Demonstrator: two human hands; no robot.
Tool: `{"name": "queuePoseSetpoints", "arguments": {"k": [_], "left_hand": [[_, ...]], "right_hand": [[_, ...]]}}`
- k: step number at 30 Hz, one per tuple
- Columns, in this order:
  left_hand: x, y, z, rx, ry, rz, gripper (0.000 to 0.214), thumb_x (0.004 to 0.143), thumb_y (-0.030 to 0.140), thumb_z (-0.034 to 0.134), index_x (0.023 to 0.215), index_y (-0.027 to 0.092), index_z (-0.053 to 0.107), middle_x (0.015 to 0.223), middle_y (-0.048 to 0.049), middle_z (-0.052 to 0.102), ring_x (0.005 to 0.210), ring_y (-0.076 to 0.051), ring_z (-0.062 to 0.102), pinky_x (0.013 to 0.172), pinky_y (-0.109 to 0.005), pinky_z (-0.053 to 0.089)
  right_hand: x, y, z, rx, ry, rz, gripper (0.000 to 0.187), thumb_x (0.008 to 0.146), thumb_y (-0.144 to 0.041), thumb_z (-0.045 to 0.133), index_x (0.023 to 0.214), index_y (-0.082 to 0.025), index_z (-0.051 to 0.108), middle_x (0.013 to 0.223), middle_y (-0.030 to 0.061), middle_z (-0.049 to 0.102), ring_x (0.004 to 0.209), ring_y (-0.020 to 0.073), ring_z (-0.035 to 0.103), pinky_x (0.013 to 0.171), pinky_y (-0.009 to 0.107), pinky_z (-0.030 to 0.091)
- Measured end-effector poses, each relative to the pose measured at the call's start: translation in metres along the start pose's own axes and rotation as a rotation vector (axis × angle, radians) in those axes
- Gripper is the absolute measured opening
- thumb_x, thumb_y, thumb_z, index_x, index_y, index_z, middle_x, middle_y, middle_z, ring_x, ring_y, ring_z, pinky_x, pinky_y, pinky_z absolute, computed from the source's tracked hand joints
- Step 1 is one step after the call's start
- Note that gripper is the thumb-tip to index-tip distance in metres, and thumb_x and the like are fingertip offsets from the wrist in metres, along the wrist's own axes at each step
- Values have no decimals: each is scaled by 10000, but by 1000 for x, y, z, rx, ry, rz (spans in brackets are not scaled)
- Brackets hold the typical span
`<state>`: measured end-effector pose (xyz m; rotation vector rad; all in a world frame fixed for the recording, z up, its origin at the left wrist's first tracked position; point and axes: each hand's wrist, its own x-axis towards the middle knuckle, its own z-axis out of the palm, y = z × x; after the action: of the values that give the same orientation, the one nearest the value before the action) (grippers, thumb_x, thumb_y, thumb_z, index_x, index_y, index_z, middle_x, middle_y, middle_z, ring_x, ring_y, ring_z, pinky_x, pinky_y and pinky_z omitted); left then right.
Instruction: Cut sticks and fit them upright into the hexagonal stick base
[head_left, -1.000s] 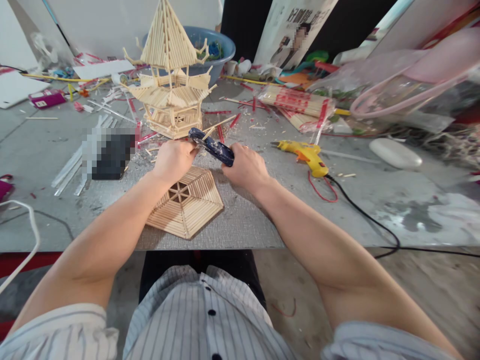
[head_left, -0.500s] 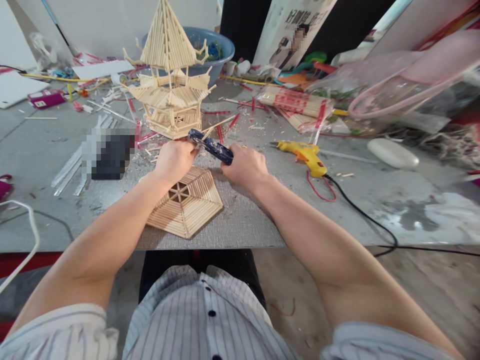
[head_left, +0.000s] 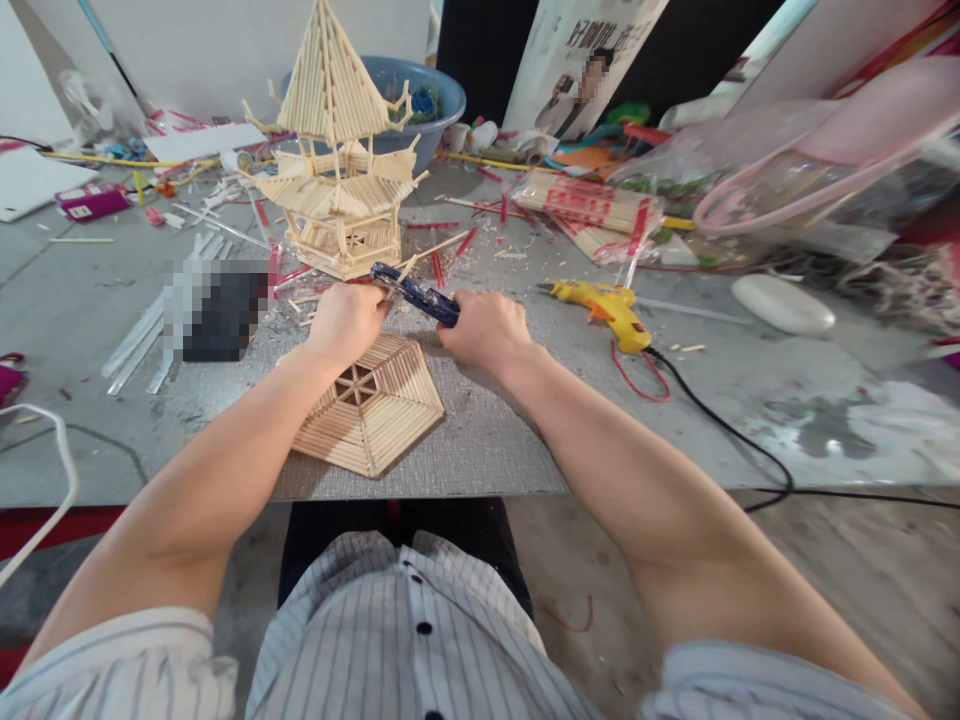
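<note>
My right hand (head_left: 487, 328) is closed round the handle of dark blue, scuffed cutters (head_left: 424, 300), whose head points left toward my other hand. My left hand (head_left: 346, 318) is closed in a pinch at the head of the cutters, on a thin wooden stick (head_left: 442, 246) that juts out to the upper right past them. The grip of the fingers is partly hidden. Below my hands a flat hexagonal panel of sticks (head_left: 397, 425) with a spoked hole lies on the table, partly covered by my left forearm. Just beyond stands a stick-built pagoda (head_left: 337, 190) with tiered roofs.
A yellow glue gun (head_left: 604, 310) lies right, its black cord running off the table's front edge. Clear glue sticks (head_left: 142, 335) and a blurred dark block (head_left: 225, 312) lie left. Packaged sticks (head_left: 589, 200), a white oval object (head_left: 782, 305) and a blue basin (head_left: 442, 95) stand farther out.
Both hands and the cutters have barely shifted, slightly to the left in view along with the whole scene. The grips look the same.
</note>
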<state>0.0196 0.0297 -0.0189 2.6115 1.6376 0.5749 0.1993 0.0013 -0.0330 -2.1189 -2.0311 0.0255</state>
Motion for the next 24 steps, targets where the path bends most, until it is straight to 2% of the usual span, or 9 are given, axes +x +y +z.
{"name": "queuePoseSetpoints", "arguments": {"k": [7,12,16,21,24], "left_hand": [[0,1,-1,-9,-1,-12,288,866,285,485,893,151,739,880,-112,733,832,-224,665,727,-319,434],[0,0,-2,2,7,-6,310,868,292,470,824,140,736,777,-115,715,774,-223,653,692,-319,416],[0,-2,-2,-24,32,-9,283,842,277,483,761,144,721,691,-82,672,706,-192,611,656,-306,388],[4,-7,-5,-214,30,-103,226,791,275,549,648,147,668,529,-8,546,564,-120,507,581,-265,352],[9,-15,-4,-387,-6,-174,220,777,290,568,619,157,644,506,2,549,524,-109,502,558,-249,377]], "right_hand": [[2,-1,1,2,-16,11,348,774,-329,525,1043,-145,646,906,160,692,840,309,650,679,388,465],[3,3,1,22,11,23,341,786,-372,514,1011,-159,656,905,153,692,844,305,650,690,386,463],[2,8,2,23,51,76,330,789,-390,510,990,-162,638,929,152,685,860,311,648,695,389,460],[1,10,6,6,64,96,400,772,-406,524,1067,-144,590,1022,178,659,927,337,627,735,416,457],[2,11,7,33,61,98,437,782,-434,516,1113,-156,577,1043,181,649,949,339,611,755,428,453]]}}
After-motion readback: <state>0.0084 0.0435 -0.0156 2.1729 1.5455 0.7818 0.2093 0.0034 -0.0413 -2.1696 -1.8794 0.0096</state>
